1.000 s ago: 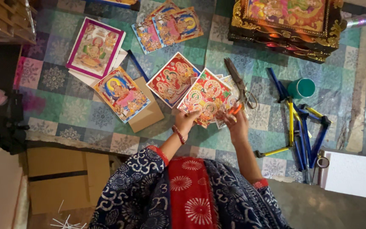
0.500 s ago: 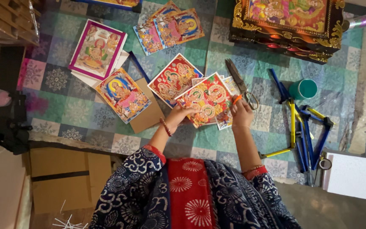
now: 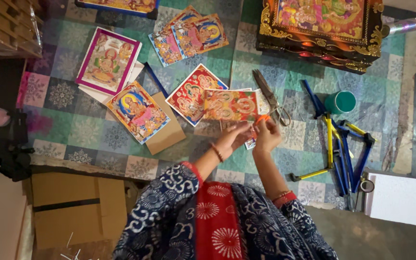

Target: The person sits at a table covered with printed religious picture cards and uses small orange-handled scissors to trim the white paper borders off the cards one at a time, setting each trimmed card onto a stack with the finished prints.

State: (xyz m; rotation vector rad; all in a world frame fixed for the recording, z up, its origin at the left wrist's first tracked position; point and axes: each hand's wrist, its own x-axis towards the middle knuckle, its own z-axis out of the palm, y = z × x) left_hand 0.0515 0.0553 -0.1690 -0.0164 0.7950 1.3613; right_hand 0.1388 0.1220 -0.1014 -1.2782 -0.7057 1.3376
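My left hand (image 3: 231, 137) holds the near edge of a colourful printed picture (image 3: 229, 104), lifted flat above the patterned cloth (image 3: 97, 135). My right hand (image 3: 267, 135) is beside it, fingers closed on a small orange tool (image 3: 262, 118) at the picture's right edge. Another red-bordered picture (image 3: 188, 94) lies just left under it. A pair of metal scissors (image 3: 268, 94) lies on the cloth right behind my right hand.
More pictures (image 3: 136, 110) (image 3: 108, 61) (image 3: 193, 36) lie spread on the cloth, one on brown cardboard (image 3: 167, 135). An ornate framed picture (image 3: 323, 24) stands at the back right. A green cup (image 3: 340, 102), blue-yellow clamps (image 3: 340, 149), a white board (image 3: 398, 200) and a cardboard box (image 3: 78, 207) surround me.
The picture has been turned from tilted to level and lifted slightly. Both hands shifted right along its near edge, with the orange tool now at its right corner.
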